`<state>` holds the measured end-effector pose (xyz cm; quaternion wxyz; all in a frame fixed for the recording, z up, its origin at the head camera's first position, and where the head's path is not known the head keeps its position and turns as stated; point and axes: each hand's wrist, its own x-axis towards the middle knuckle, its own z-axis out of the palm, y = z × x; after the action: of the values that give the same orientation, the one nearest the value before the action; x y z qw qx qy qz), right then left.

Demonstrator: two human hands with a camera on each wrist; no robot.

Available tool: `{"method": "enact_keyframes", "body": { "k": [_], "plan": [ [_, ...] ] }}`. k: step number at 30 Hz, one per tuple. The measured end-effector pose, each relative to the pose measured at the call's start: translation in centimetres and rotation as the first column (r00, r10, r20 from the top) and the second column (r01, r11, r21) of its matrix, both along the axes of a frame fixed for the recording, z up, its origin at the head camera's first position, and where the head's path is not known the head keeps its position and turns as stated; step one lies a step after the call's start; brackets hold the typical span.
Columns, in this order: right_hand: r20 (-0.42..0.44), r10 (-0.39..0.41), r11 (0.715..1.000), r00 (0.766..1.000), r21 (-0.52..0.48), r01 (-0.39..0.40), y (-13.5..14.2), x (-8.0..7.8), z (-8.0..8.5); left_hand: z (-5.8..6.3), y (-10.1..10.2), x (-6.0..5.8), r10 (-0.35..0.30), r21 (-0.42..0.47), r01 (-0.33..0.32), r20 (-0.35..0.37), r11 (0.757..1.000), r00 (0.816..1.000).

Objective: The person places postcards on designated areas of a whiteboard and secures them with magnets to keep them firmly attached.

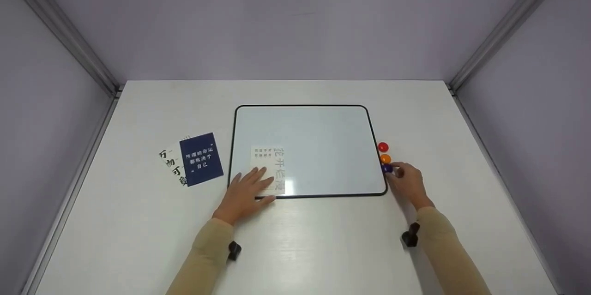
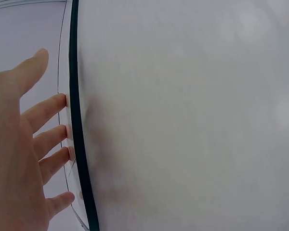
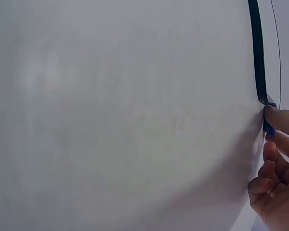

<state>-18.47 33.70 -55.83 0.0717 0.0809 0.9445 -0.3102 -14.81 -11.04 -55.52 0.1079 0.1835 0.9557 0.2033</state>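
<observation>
A whiteboard (image 1: 323, 147) with a black frame lies flat on the table. On its lower left part rests a white card (image 1: 268, 159) printed with Chinese characters. My left hand (image 1: 244, 193) lies with spread fingers over that card, covering some of it. At the board's right edge my right hand (image 1: 408, 183) pinches a dark blue round magnet (image 1: 387, 168) between thumb and finger. Just beyond that magnet sit an orange magnet (image 1: 385, 159) and a red magnet (image 1: 383, 147) in a row. In the right wrist view, the blue magnet (image 3: 268, 127) is mostly hidden by the fingers.
Left of the board, a navy card (image 1: 201, 159) with white characters overlaps a white card (image 1: 171, 164) with black characters. The white table (image 1: 295, 249) is bounded by pale walls at the back and both sides.
</observation>
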Motion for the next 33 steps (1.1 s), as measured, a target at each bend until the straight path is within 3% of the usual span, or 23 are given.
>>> {"method": "enact_keyframes", "body": {
  "k": [16, 28, 33],
  "plan": [
    [-0.057, 0.01, 0.999, 0.998, 0.032, -0.009, 0.3, 0.0, 0.3, -0.1, 0.1, -0.2, 0.0, 0.015, 0.001, -0.035, 1.0, 0.999],
    [-0.068, 0.029, 0.999, 0.997, 0.027, -0.027, -0.8, -0.3, 0.9, 0.0, 0.0, 0.0, -0.006, 0.023, 0.007, -0.04, 1.0, 0.999],
    [-0.121, 0.058, 0.998, 0.991, 0.023, -0.056, -1.6, -0.5, 1.2, -0.1, 0.1, -0.2, 0.005, 0.023, -0.004, -0.025, 1.0, 1.0]
  ]
}}
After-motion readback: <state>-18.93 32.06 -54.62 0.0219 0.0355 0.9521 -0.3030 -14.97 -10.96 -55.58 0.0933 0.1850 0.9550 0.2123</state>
